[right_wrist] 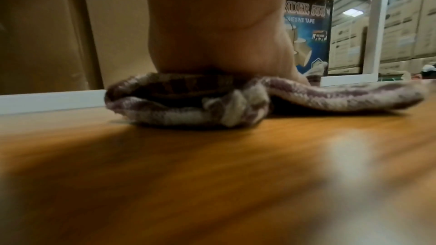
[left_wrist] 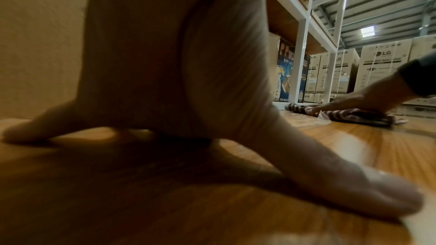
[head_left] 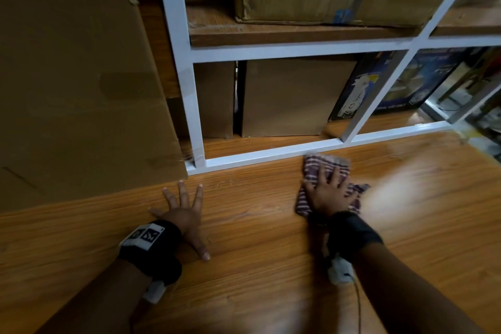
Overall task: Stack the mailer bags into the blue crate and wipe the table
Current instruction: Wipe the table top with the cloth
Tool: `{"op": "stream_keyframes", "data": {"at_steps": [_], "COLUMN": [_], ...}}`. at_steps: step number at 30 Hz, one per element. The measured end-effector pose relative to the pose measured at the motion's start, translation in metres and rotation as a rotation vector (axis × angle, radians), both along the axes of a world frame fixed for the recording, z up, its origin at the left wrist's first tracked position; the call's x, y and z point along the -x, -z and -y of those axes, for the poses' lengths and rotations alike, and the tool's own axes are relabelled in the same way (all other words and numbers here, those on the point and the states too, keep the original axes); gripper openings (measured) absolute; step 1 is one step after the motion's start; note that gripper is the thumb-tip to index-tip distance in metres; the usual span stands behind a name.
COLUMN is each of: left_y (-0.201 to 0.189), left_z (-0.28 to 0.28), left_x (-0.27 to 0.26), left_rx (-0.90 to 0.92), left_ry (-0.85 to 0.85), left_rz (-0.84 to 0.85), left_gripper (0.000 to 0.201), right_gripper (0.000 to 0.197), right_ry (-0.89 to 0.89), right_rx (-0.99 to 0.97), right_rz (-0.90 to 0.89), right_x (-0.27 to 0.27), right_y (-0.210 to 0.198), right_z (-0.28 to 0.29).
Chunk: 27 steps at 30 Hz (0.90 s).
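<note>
A striped purple-and-white cloth (head_left: 325,171) lies on the wooden table (head_left: 257,266) close to the white shelf frame. My right hand (head_left: 326,194) presses flat on it with fingers spread; the cloth (right_wrist: 188,100) bunches under the palm in the right wrist view. My left hand (head_left: 184,209) rests flat on the bare table to the left, fingers splayed, holding nothing. In the left wrist view the left hand (left_wrist: 177,72) fills the frame and the cloth (left_wrist: 349,115) shows far right. No mailer bags or blue crate are in view.
A white metal shelf frame (head_left: 265,154) borders the table's far edge, holding cardboard boxes (head_left: 292,97) and a dark blue tape carton (head_left: 360,89). A large cardboard box (head_left: 76,76) stands at the table's left. Stacked cartons (left_wrist: 382,66) fill the background.
</note>
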<state>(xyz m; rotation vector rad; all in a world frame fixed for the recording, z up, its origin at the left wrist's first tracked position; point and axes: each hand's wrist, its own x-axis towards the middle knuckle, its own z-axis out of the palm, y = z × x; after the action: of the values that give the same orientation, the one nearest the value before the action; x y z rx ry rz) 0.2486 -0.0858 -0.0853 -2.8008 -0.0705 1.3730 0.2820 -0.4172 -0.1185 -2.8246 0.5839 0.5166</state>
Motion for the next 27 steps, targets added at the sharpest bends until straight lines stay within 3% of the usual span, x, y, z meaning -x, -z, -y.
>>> {"op": "stream_keyframes", "data": {"at_steps": [5,9,11,16,19,21,24,27], "left_y": [-0.005,-0.007,-0.008,0.0,-0.002,-0.006,-0.01,-0.012], "left_z": [0.004,0.0,-0.003,0.011,0.039,0.06,0.086,0.104], "left_x": [-0.002,0.005,0.01,0.043,0.076,0.095,0.12,0.147], "left_rx": [-0.025,-0.009,0.013,0.082,0.054,0.037,0.017,0.011], "left_ry": [0.006,0.031,0.038,0.061,0.122,0.151,0.17,0.165], "left_rz": [-0.005,0.013,0.013,-0.016,-0.033,-0.024,0.001,0.002], "left_gripper": [0.172,0.167,0.164,0.16,0.161,0.163,0.163,0.162], "right_gripper": [0.074,0.077,0.084,0.075,0.076,0.077,0.079,0.076], "right_ry": [-0.519,-0.771,-0.755,-0.26,-0.119,-0.194,-0.493,-0.741], "right_rx": [-0.05,-0.028,-0.014,0.003,0.006,-0.013,-0.046,-0.038], "right_rz": [0.036,0.074,0.088,0.106,0.098,0.086,0.076,0.083], "right_x": [0.036,0.068,0.077,0.108,0.132,0.152,0.194,0.233], "right_y": [0.004,0.006,0.007,0.011,0.01,0.009,0.009,0.007], "right_z": [-0.091,-0.078,-0.042,0.066,0.078,0.053,0.006,0.001]}}
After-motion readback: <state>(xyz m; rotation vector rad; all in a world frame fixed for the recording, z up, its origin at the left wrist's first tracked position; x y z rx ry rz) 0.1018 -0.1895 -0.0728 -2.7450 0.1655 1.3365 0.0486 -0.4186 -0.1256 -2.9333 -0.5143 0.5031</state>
